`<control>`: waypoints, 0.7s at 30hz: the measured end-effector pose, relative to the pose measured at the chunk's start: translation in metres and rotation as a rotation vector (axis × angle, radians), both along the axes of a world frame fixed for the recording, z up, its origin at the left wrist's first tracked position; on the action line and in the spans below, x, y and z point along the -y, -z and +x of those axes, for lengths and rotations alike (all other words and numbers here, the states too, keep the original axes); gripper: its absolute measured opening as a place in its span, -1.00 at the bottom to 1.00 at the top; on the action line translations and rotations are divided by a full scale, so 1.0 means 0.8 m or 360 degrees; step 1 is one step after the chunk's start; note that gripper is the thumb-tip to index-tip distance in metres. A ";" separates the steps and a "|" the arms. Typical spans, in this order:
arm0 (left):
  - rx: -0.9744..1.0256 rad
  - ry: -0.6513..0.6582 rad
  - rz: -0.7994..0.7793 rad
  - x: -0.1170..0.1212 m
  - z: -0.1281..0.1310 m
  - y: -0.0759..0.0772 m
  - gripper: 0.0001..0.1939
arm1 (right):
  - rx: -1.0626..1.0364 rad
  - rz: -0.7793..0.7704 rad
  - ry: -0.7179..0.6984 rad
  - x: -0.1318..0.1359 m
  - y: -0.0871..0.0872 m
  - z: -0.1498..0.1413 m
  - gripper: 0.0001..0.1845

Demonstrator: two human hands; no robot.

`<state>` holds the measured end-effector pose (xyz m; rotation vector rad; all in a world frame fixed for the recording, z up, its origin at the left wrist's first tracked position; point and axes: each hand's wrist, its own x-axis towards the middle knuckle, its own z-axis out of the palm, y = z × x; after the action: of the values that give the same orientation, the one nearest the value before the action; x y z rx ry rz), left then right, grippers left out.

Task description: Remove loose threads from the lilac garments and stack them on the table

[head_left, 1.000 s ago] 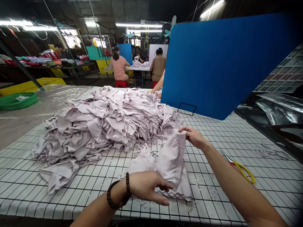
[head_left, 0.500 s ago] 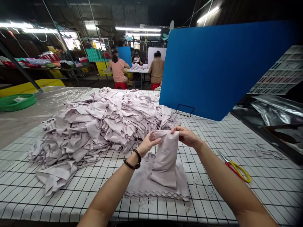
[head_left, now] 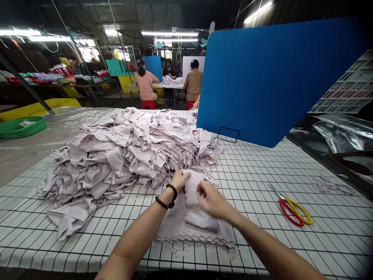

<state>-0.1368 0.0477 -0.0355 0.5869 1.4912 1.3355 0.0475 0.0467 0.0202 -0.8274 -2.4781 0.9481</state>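
A pale lilac-grey piece of fabric (head_left: 192,198) lies over a flat stack of like pieces (head_left: 173,227) with zigzag-cut front edges. My left hand (head_left: 179,181), with dark beads at the wrist, pinches the piece at its far left corner. Over the right side of the same piece is my right hand (head_left: 214,200), its fingers curled and smeared by motion; whether they grip any cloth does not show. Just beyond the hands rises a big loose heap of the same fabric (head_left: 128,151).
Scissors (head_left: 291,212) with red and yellow handles lie to the right on the grid-patterned tablecloth (head_left: 247,175). A tall blue board (head_left: 247,85) stands behind, by a black wire stand (head_left: 229,134). A green basin (head_left: 37,125) is far left. Several people sit at a table beyond.
The piece was held upright by both hands at its top edge; now it is lowered over the stack. My right hand has left the top corner and come down and nearer.
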 end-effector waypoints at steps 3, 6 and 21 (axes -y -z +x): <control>-0.0167 -0.0069 0.0017 -0.003 -0.019 0.002 -0.67 | 0.0328 0.0427 -0.0055 0.070 0.034 -0.009 -0.81; -0.0360 -0.0052 0.0032 0.002 -0.032 0.002 -0.41 | 0.0534 0.0710 -0.0012 0.096 0.060 -0.017 -0.79; -0.1415 0.0671 0.0087 0.001 -0.074 0.001 -0.57 | 0.0690 0.1107 -0.0200 0.093 0.073 -0.014 -0.82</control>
<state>-0.1957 0.0469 -0.0364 1.5727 1.8590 0.7964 0.0360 -0.0277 -0.0381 -0.6795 -2.9443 -0.1209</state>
